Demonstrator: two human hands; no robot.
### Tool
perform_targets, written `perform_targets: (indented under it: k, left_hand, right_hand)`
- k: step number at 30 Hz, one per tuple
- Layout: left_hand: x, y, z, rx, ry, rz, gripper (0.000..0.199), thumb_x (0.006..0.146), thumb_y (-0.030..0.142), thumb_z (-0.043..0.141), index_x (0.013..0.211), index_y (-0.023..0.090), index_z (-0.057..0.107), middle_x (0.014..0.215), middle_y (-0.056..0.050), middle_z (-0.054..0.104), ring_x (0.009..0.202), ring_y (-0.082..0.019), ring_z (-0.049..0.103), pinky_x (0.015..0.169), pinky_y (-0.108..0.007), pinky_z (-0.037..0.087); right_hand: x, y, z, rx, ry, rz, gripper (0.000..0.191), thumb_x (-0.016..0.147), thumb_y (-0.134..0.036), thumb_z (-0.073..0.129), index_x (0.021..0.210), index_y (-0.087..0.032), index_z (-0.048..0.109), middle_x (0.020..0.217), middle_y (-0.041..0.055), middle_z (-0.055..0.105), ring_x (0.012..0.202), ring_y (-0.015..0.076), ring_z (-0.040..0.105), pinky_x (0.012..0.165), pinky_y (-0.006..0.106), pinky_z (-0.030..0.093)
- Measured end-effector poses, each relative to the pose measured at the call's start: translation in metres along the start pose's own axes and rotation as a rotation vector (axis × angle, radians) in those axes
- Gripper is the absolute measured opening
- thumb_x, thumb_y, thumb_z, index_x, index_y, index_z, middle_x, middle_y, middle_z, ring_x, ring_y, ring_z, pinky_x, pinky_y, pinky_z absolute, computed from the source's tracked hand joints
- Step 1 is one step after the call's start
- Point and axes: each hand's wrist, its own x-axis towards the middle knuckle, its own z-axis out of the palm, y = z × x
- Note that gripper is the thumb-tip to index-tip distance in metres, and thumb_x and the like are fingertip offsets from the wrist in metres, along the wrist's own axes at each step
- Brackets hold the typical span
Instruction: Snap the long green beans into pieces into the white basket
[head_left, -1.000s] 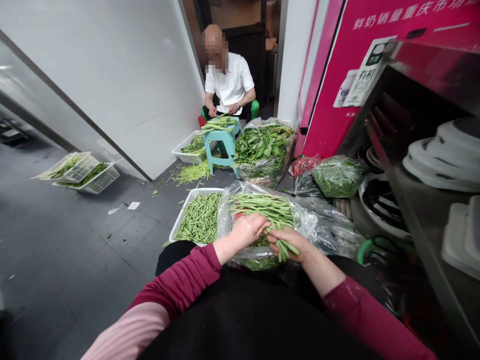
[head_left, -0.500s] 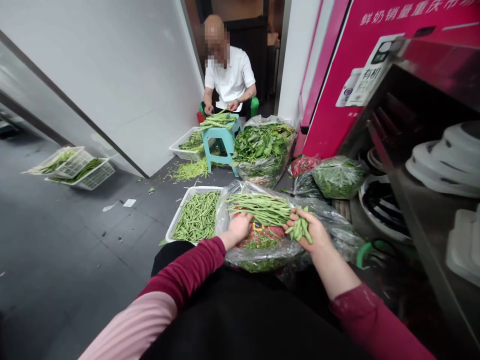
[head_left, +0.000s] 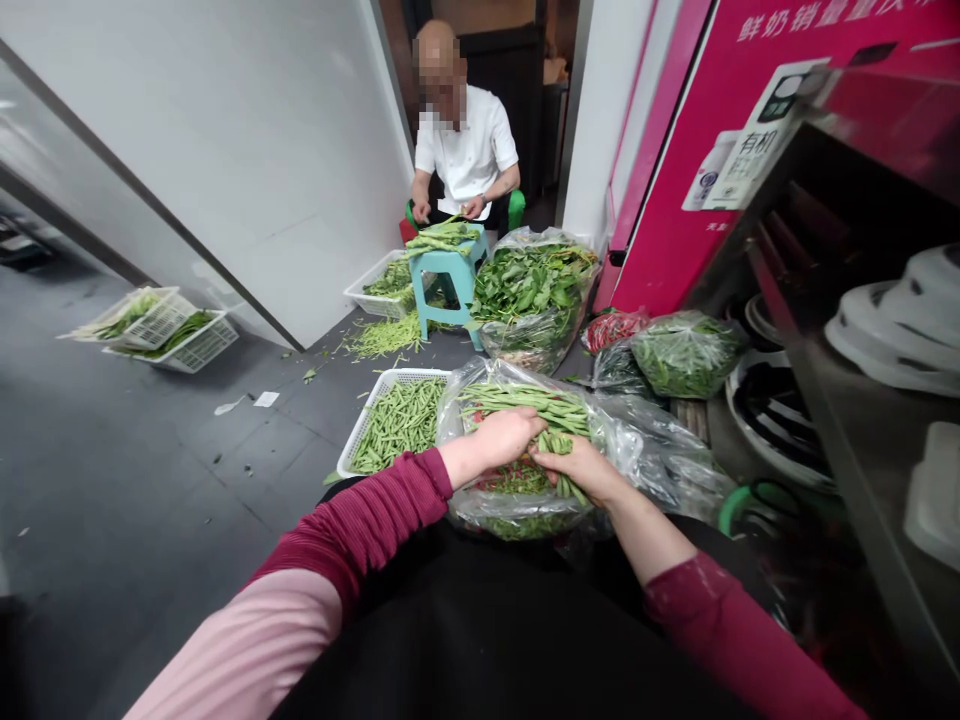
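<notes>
Long green beans (head_left: 551, 402) lie across a clear plastic bag (head_left: 469, 510) in front of me. Over the bag, my right hand (head_left: 583, 466) is closed around a bunch of short bean pieces (head_left: 556, 443). My left hand (head_left: 510, 436) meets it at the bunch, its fingers pinched together; what lies between them is too small to make out. Under the hands, red netting and loose green scraps show in the bag. Left of the bag, a white basket (head_left: 346, 455) holds many cut bean pieces (head_left: 401, 422).
Beyond the bag, a person (head_left: 469, 145) works with greens at a blue stool (head_left: 442, 265). A large bag of leafy greens (head_left: 536, 280) stands beside the stool. White baskets (head_left: 199, 345) sit on the floor at left, and a metal shelf (head_left: 847, 400) rises at right.
My right hand has moved left with its bunch of bean pieces, and my left hand has moved right and slightly up to meet it. The view has shifted slightly.
</notes>
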Motion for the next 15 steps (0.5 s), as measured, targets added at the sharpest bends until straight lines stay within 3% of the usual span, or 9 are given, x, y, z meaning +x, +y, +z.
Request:
perform_targets:
  k: [3, 5, 6, 8, 10, 15]
  left_hand:
    - [-0.003, 0.010, 0.000, -0.091, 0.209, -0.095, 0.034, 0.071, 0.013, 0.053, 0.105, 0.016, 0.056, 0.101, -0.008, 0.053, 0.087, -0.017, 0.054, 0.080, -0.028, 0.042]
    - [-0.012, 0.016, 0.006, -0.243, 0.291, -0.258, 0.026, 0.075, 0.017, 0.050, 0.100, 0.013, 0.056, 0.093, -0.008, 0.056, 0.076, -0.014, 0.055, 0.071, -0.026, 0.044]
    - [-0.018, 0.020, 0.009, -0.356, 0.249, -0.332, 0.021, 0.078, 0.022, 0.047, 0.093, 0.012, 0.058, 0.083, -0.006, 0.057, 0.067, -0.012, 0.054, 0.063, -0.024, 0.044]
    - [-0.031, 0.028, 0.018, -0.589, 0.077, -0.396, 0.029, 0.084, 0.034, 0.039, 0.083, 0.012, 0.058, 0.063, -0.001, 0.054, 0.048, -0.009, 0.048, 0.047, -0.020, 0.039]
    - [-0.040, 0.035, 0.025, -0.713, 0.001, -0.369, 0.034, 0.084, 0.039, 0.038, 0.081, 0.012, 0.059, 0.054, 0.003, 0.048, 0.040, -0.006, 0.041, 0.039, -0.018, 0.032]
    - [-0.039, 0.041, 0.034, -0.670, 0.151, -0.207, 0.020, 0.076, 0.027, 0.048, 0.066, 0.012, 0.058, 0.053, 0.004, 0.046, 0.049, -0.005, 0.038, 0.048, -0.017, 0.031]
  right_hand:
    - [-0.003, 0.001, 0.003, 0.285, -0.037, 0.074, 0.027, 0.062, -0.037, 0.071, 0.075, -0.016, 0.058, 0.047, -0.0050, 0.050, 0.041, 0.0089, 0.044, 0.045, 0.022, 0.038]
    - [-0.005, 0.003, 0.001, 0.434, -0.038, 0.133, 0.029, 0.063, -0.038, 0.071, 0.078, -0.017, 0.058, 0.047, -0.0054, 0.049, 0.041, 0.0089, 0.044, 0.045, 0.022, 0.038]
    - [-0.005, 0.005, -0.001, 0.465, -0.034, 0.146, 0.029, 0.063, -0.039, 0.071, 0.076, -0.017, 0.058, 0.046, -0.0053, 0.048, 0.042, 0.0091, 0.045, 0.046, 0.022, 0.038]
    - [-0.005, 0.008, -0.003, 0.474, -0.024, 0.144, 0.029, 0.063, -0.040, 0.071, 0.068, -0.016, 0.056, 0.045, -0.0044, 0.048, 0.043, 0.0097, 0.046, 0.047, 0.022, 0.039]
    - [-0.004, 0.011, -0.003, 0.454, 0.001, 0.121, 0.031, 0.062, -0.042, 0.071, 0.064, -0.016, 0.055, 0.046, -0.0036, 0.049, 0.043, 0.0098, 0.047, 0.047, 0.023, 0.039]
    - [-0.007, 0.012, 0.005, 0.389, 0.102, 0.071, 0.034, 0.058, -0.044, 0.073, 0.069, -0.017, 0.055, 0.049, -0.0042, 0.049, 0.043, 0.0100, 0.045, 0.047, 0.025, 0.040]
